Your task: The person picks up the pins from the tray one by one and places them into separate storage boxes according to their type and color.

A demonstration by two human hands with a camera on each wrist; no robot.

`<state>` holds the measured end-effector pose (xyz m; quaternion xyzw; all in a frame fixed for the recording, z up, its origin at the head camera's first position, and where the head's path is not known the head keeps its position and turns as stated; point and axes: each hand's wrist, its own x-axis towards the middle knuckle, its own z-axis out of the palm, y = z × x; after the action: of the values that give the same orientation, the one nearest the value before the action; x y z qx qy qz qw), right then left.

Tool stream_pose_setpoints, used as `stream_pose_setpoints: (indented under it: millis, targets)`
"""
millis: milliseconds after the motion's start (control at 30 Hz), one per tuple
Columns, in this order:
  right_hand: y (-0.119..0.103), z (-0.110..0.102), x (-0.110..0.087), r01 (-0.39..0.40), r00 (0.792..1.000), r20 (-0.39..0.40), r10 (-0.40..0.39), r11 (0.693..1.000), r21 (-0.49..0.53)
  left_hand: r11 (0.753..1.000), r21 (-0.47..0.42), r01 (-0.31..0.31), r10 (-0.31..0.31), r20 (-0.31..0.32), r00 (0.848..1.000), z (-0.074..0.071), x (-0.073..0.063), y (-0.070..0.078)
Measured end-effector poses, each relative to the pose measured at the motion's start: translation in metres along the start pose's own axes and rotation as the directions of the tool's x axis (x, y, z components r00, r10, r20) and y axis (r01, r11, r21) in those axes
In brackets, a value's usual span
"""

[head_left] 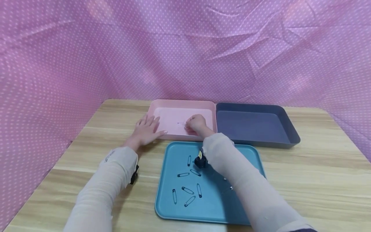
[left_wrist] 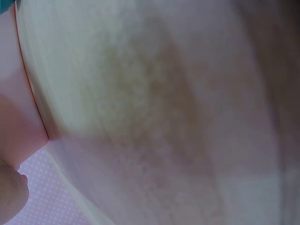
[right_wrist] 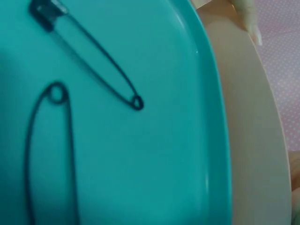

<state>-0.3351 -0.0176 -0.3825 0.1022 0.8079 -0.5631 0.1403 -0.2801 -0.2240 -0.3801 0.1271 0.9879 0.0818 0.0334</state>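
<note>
My right hand (head_left: pixel 196 123), fingers bent together, reaches into the pink tray (head_left: pixel 186 103) in the head view. A small safety pin (head_left: pixel 181 123) sticks out at its fingertips, low over the tray floor, its other end hidden by the fingers. My left hand (head_left: pixel 146 130) is spread at the pink tray's front left corner, thumb along the near rim. Several dark safety pins (head_left: pixel 183 175) lie scattered in the teal tray (head_left: pixel 161 180) beneath my right forearm. Up close, the right wrist view shows two safety pins (right_wrist: pixel 96 65) on the teal surface.
A dark blue-grey tray (head_left: pixel 249 124) stands against the pink tray's right side. Small silvery bits (head_left: pixel 231 188) show in the teal tray beside my right sleeve. The wooden table (head_left: pixel 318 167) ends at a pink dotted cloth (head_left: pixel 185 54) behind and at the sides.
</note>
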Motion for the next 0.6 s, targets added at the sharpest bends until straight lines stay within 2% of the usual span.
stream_pose_setpoints:
  millis: [333, 600]
  targets:
    - [-0.0032, 0.0062, 0.002, 0.007, 0.998, -0.064, -0.012, 0.998, -0.07, 1.0, 0.02, 0.0, -0.001, 0.016, 1.0, -0.001, 0.0014, 0.0]
    - [-0.0039, 0.0059, 0.0033, 0.028, 0.998, -0.054, -0.032, 0.997, -0.074, 1.0, 0.019, -0.001, 0.0, 0.015, 1.0, -0.0003, 0.0014, -0.0004]
